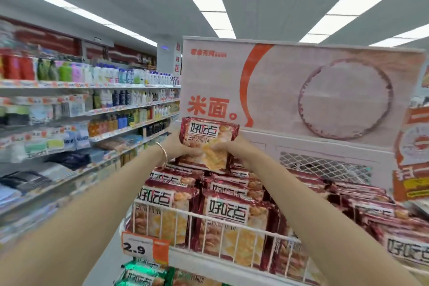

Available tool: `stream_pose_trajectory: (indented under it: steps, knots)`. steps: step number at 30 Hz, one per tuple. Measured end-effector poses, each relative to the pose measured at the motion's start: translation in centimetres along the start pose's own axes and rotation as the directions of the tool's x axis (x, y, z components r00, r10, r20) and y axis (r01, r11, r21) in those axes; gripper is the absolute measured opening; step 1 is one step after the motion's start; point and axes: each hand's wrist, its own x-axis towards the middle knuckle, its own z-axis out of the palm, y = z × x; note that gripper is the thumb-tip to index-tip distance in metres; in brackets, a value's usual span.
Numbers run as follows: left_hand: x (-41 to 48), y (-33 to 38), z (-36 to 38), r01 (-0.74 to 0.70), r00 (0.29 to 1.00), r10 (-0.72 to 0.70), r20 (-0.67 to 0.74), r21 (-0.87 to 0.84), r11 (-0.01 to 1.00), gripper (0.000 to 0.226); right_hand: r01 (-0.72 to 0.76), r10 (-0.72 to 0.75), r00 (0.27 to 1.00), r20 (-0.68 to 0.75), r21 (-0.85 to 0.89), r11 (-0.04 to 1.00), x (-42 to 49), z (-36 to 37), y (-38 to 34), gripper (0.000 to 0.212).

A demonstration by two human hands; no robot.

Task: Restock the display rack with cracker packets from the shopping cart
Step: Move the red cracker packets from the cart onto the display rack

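- Left hand (177, 144): palm and most fingers hidden behind the gripped cracker packet (210, 134)
- Right hand (232, 150): grips the same packet, fingers only partly seen at its lower front
- Cannot tell whether 1 packet or 2 are held; print there is smeared
- Aisle shelves (69, 104) at left: blurred, labels unreadable
- Price tag (145, 248): 2.9 legible, small print above it too blurred
- Green packets (141, 277): cut by bottom edge
- Orange sign (412, 158): cut by right edge, text partial
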Motion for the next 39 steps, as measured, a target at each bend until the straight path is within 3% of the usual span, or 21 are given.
stream_pose_trajectory:
  steps: [2,5,8,11,13,17,18,21,22,27,29,32,34,37,39]
  knots:
    - [0.8,-0.3,-0.3,-0.009,1.000,0.009,-0.005,-0.020,1.000,0.069,0.018,-0.017,1.000,0.012,-0.009,1.000,-0.5,-0.4,-0.2,0.052]
    - [1.3,-0.1,-0.2,-0.065,0.997,0.064,-0.049,-0.007,0.998,0.059,0.030,-0.029,0.999,0.026,-0.025,0.999,0.0,-1.2,-0.1,0.036]
    - [1.7,-0.3,-0.1,-0.088,0.994,0.090,-0.062,0.027,0.996,0.056,0.001,-0.001,1.000,0.017,-0.018,1.000,0.3,-1.5,0.2,0.051]
    - [1.7,-0.7,0.1,-0.095,0.993,0.097,-0.073,0.029,0.995,0.057,0.046,-0.047,0.998,0.042,0.009,0.999,0.0,-1.1,0.8,0.052]
    - [1.6,-0.8,0.2,-0.090,0.994,0.091,-0.066,0.007,0.996,0.055,0.071,-0.071,0.997,0.030,-0.007,0.997,-0.2,-0.8,0.8,0.074]
    - [1.8,-1.3,0.3,-0.039,0.999,0.036,-0.026,-0.122,0.992,0.047,0.110,-0.110,0.993,-0.047,0.004,0.994,-0.6,-1.3,0.2,0.089]
    - [2.0,-1.3,0.1,-0.022,1.000,0.019,-0.023,-0.142,0.990,0.047,0.114,-0.111,0.992,-0.063,0.036,0.993,-0.5,-1.4,0.1,0.089]
    - [2.4,-1.2,-0.7,-0.008,1.000,0.004,-0.024,-0.152,0.988,0.049,0.145,-0.142,0.987,-0.080,0.033,0.989,-0.5,-1.3,0.3,0.044]
    - [2.5,-1.2,-0.9,0.005,1.000,-0.008,-0.021,-0.151,0.989,0.057,0.155,-0.154,0.985,-0.075,0.008,0.988,-0.3,-1.1,0.6,0.043]
    - [2.4,-3.0,-0.9,0.088,0.996,-0.088,-0.004,0.006,0.996,0.100,0.228,-0.226,0.974,0.035,-0.186,0.956,-0.3,0.1,1.3,0.069]
    - [2.1,-3.1,-0.6,0.100,0.995,-0.100,-0.009,0.054,0.994,0.090,0.207,-0.206,0.978,0.026,-0.189,0.960,-0.1,0.2,1.6,0.091]
    - [1.6,-2.2,-0.4,0.103,0.995,-0.101,-0.020,0.103,0.989,0.060,0.158,-0.164,0.986,-0.016,-0.190,0.969,-0.9,0.2,1.2,0.106]
    - [1.2,-1.6,-0.6,0.066,0.997,-0.062,-0.034,0.151,0.986,0.061,0.123,-0.139,0.989,-0.057,-0.219,0.968,-1.8,0.2,0.9,0.129]
    - [-0.1,-1.3,-2.0,0.069,0.993,-0.054,-0.110,0.142,0.987,0.066,0.193,-0.294,0.934,-0.203,-0.404,0.894,-2.8,0.3,0.2,0.125]
    - [-1.7,-1.6,-3.5,0.125,0.972,-0.095,-0.216,0.128,0.984,0.064,0.266,-0.479,0.829,-0.290,-0.548,0.793,-3.6,1.0,-0.8,0.109]
